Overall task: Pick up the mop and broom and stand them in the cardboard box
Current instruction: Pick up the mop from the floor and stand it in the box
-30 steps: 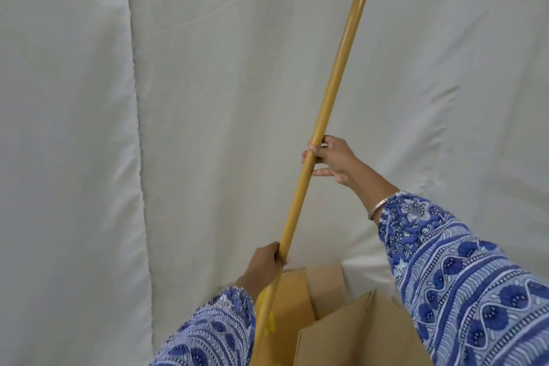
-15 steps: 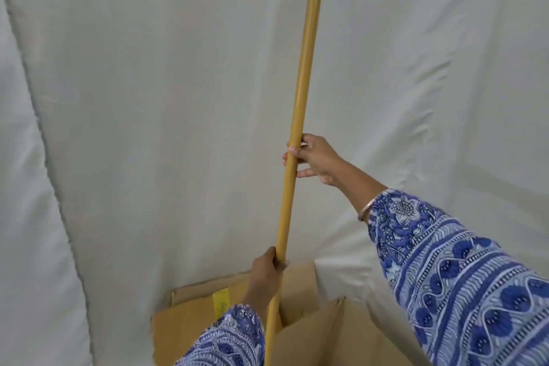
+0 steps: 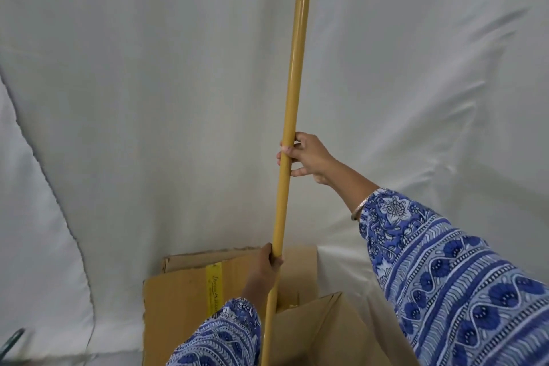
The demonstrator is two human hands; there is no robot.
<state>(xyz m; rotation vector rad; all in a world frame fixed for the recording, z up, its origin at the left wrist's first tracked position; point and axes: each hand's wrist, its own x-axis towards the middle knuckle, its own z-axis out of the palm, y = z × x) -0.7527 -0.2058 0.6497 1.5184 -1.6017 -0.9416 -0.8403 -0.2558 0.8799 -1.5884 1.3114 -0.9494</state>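
Note:
A long yellow-tan pole (image 3: 292, 68), the handle of the mop or broom, stands nearly upright through the middle of the view. Its head is hidden, so I cannot tell which tool it is. My right hand (image 3: 306, 157) grips the pole at mid height. Lower down, my left hand (image 3: 267, 267) is closed around it just above the open cardboard box (image 3: 178, 300). The pole's lower end runs down inside the box, past the bottom of the frame. The box's flaps stand up, one with a strip of yellow tape (image 3: 214, 291).
White cloth (image 3: 133, 98) hangs as a backdrop right behind the box and drapes to the floor at the left. A thin dark curved object (image 3: 13, 339) shows at the bottom left corner. The second tool is out of sight.
The pole has swung from a rightward lean to almost vertical. The view has tipped down, showing more of the box. Both hands keep their grip.

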